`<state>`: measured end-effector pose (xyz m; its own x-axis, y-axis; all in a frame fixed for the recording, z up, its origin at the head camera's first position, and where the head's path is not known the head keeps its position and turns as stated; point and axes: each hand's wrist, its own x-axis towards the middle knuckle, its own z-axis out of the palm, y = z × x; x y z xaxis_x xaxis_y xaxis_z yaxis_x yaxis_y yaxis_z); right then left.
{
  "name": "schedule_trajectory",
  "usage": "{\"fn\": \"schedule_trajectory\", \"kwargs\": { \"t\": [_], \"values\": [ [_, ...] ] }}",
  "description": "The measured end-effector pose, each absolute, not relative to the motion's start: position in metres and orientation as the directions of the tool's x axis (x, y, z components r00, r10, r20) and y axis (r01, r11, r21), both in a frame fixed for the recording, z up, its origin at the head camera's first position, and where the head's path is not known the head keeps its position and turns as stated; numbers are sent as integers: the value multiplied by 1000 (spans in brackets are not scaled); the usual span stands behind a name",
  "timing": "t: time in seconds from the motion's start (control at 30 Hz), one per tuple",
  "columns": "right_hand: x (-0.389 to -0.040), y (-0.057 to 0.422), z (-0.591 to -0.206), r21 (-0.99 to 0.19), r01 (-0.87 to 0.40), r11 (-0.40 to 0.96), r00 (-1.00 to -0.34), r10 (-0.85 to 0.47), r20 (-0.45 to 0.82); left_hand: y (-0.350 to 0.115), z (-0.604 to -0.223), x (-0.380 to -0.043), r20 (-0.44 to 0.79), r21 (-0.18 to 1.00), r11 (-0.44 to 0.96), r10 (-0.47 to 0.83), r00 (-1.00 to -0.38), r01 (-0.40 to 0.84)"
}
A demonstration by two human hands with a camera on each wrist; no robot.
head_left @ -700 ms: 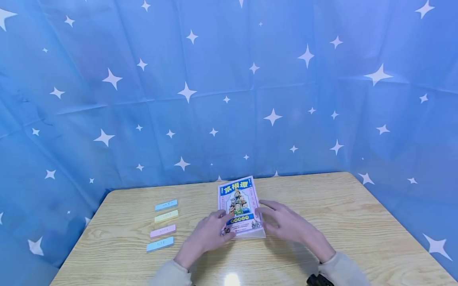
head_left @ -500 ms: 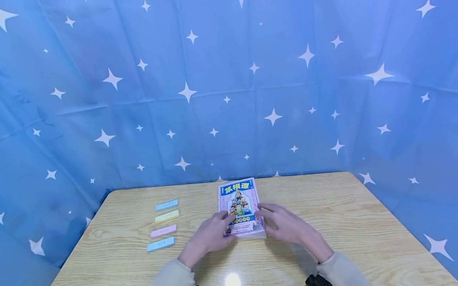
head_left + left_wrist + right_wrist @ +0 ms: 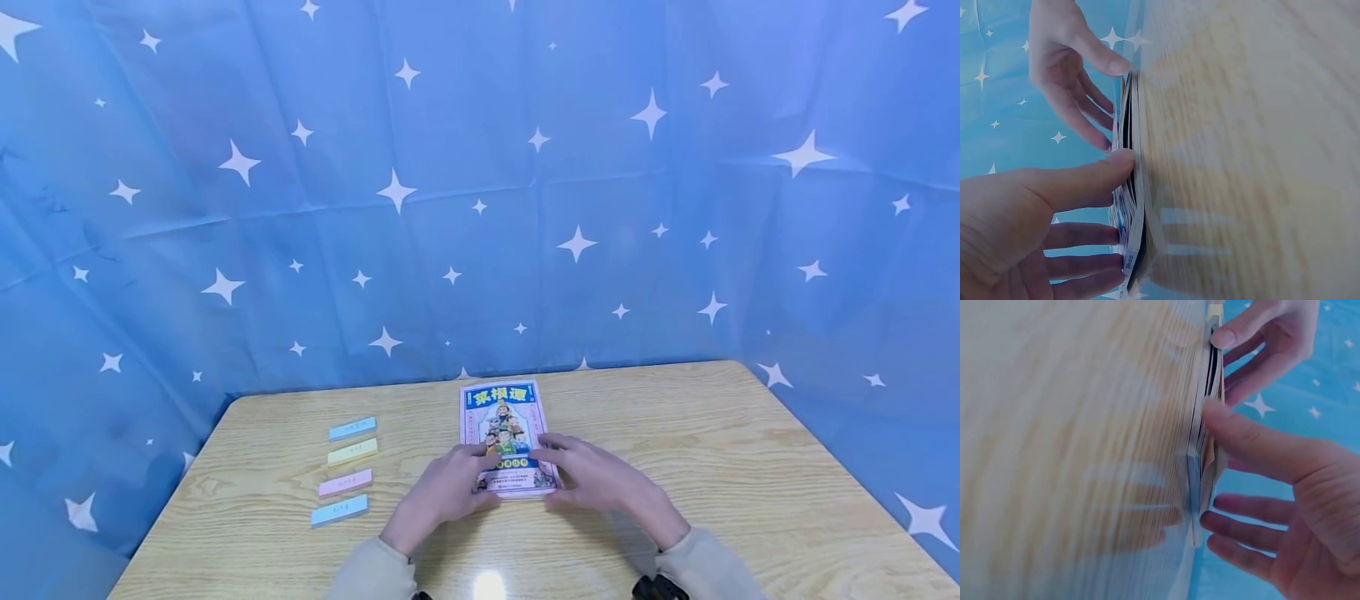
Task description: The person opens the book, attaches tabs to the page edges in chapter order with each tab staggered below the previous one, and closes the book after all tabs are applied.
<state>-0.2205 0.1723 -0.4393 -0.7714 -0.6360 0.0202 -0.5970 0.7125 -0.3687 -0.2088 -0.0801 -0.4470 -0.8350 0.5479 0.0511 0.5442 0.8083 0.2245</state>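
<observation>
A stack of books [image 3: 504, 408] lies flat on the wooden table, its top cover pink and blue with cartoon figures and yellow characters. My left hand [image 3: 447, 485] touches the near left corner, thumb at the front edge and the other fingers nearly straight along the side. At the near right corner, my right hand [image 3: 594, 477] presses in the same way. Both wrist views show the layered edges [image 3: 1137, 112] of the stack, with dark gaps between them. Thumb tips rest against those edges, and the right fingers [image 3: 1244, 528] extend along the side.
Several sticky-note strips lie in a column left of the books: blue [image 3: 352, 428], yellow [image 3: 352, 452], pink [image 3: 346, 483] and another blue [image 3: 340, 511], with handwriting. A blue star-patterned cloth [image 3: 480, 250] hangs behind the wooden table [image 3: 675, 433].
The top book has turned straighter and come nearer, so the pale edge showing beneath its near side has mostly gone. Both hands have drawn slightly inward; the strips keep their places.
</observation>
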Motion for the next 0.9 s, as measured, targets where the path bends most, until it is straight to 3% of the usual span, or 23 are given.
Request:
{"fn": "schedule_trajectory", "kwargs": {
  "t": [0.4,0.9],
  "values": [
    [-222,172,-439,-354,-599,718,-765,-644,-10,-81,-446,-210,40,185,768,618,-785,613],
    [-219,176,-436,-334,-648,684,-744,-663,87,-82,-445,-207,11,169,763,631,-776,623]
  ]
}}
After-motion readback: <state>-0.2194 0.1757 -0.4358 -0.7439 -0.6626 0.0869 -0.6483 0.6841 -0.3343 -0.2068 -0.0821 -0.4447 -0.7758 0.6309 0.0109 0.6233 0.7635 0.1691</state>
